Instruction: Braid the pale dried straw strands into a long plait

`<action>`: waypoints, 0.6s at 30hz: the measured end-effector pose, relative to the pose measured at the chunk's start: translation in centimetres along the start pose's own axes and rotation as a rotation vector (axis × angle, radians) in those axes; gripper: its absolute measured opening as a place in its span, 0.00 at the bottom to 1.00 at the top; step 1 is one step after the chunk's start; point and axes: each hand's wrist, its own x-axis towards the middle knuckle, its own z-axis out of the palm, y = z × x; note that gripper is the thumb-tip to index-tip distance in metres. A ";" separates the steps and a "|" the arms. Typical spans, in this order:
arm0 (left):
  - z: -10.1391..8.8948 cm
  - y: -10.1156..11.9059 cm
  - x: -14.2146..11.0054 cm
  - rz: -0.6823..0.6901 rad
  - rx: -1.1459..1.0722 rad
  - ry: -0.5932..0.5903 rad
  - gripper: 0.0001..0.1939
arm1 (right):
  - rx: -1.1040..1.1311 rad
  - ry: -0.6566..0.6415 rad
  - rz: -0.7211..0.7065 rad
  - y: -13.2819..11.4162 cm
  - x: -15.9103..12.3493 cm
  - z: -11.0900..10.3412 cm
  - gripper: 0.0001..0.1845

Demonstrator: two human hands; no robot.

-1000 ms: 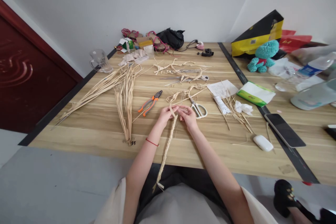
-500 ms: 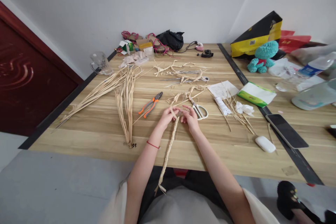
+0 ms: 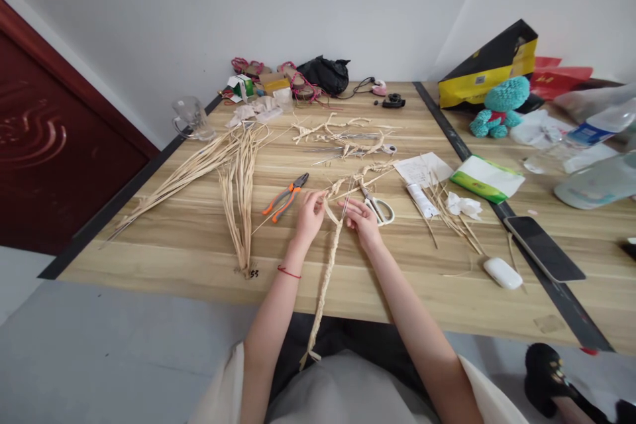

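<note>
A pale braided straw cord runs from the table's middle down over its near edge onto my lap. My left hand pinches loose straw strands at the cord's upper end, fingers closed. My right hand grips the strands just to the right of it, fingers closed too. The loose strands fan out away from me beyond both hands. White-handled scissors lie right beside my right hand. Orange-handled pliers lie left of my left hand.
Bundles of raw straw spread over the wooden table at left. A phone, white mouse, green packet, teal plush toy and bottles sit at right. A glass mug and clutter stand at the back.
Both hands have shifted slightly farther up the table and spread a little apart, and the braided cord has swung a bit to the right with them.
</note>
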 end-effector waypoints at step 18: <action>0.0 0.5 -0.4 0.065 0.071 0.005 0.07 | 0.154 0.041 0.117 -0.4 0.7 -0.5 0.15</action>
